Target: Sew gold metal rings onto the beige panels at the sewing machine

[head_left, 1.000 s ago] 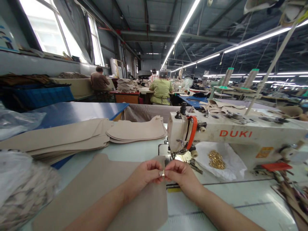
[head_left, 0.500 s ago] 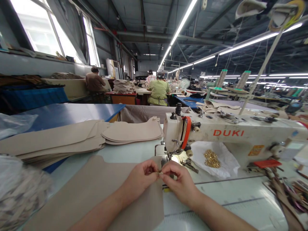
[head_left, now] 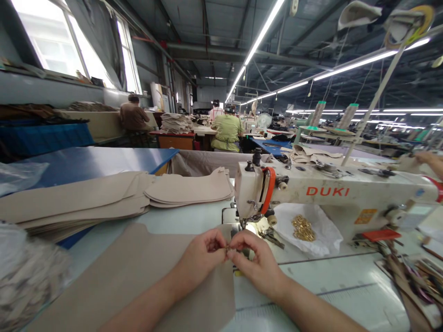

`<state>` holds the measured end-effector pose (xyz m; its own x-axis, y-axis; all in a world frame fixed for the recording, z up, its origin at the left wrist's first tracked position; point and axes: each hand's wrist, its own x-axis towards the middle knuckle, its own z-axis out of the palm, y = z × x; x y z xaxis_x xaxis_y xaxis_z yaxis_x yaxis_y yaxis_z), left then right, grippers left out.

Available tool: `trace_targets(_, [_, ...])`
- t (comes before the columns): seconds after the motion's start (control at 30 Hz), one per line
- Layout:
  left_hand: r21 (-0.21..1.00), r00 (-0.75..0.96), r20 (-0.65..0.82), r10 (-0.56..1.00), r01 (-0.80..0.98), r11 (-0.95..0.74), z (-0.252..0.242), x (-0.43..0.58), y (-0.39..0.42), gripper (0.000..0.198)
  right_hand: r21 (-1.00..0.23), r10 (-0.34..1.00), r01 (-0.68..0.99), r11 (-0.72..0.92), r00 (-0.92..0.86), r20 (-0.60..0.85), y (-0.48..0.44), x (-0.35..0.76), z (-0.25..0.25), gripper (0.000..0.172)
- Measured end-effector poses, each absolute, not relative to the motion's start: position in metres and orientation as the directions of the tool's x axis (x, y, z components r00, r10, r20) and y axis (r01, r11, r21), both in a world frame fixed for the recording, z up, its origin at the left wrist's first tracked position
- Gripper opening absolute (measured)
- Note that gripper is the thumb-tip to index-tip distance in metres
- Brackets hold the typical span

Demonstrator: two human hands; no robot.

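My left hand (head_left: 202, 255) and my right hand (head_left: 254, 262) meet fingertip to fingertip just in front of the sewing machine's needle. Both are pinched on a small gold metal ring (head_left: 228, 249) with a bit of beige strap. Under my hands lies a large beige fabric piece (head_left: 138, 272), flat on the pale table. The white DUKI sewing machine (head_left: 328, 191) stands right behind my hands, its needle area (head_left: 247, 223) lit.
A white bag holds several gold metal rings (head_left: 303, 228) beside the machine. Stacks of cut beige pieces (head_left: 188, 186) lie to the back left. Straps and scraps (head_left: 415, 281) crowd the right edge. Other people (head_left: 226, 131) sit working at tables further back.
My hands have drawn slightly nearer to me and lower, still pinching the small ring together. The view has shifted a little to the right.
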<state>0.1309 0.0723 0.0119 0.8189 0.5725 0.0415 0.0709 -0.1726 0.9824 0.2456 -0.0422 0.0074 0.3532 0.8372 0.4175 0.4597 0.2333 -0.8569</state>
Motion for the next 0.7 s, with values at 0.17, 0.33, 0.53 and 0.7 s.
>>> trace_targets(0.17, [0.98,0.825,0.055,0.562,0.062,-0.187,0.01,0.131,0.074,0.007,-0.843,0.802,0.455,0.288,0.367,0.472,-0.041,0.246,0.005,0.007])
trace_targets(0.33, [0.981,0.823,0.043,0.566,0.073,-0.18,0.012,0.131,0.072,0.008,-0.893,0.785,0.324,0.312,0.442,0.434,-0.038,0.248,0.0,0.009])
trace_targets(0.53, [0.977,0.77,0.116,0.627,0.026,-0.212,0.016,0.132,0.069,0.012,-0.944,0.78,0.059,0.325,0.548,0.303,-0.031,0.246,-0.005,0.009])
trace_targets(0.7, [0.993,0.777,0.049,0.628,0.028,-0.113,0.018,0.132,0.07,0.015,-0.94,0.76,0.07,0.333,0.571,0.311,-0.03,0.245,-0.004,0.008])
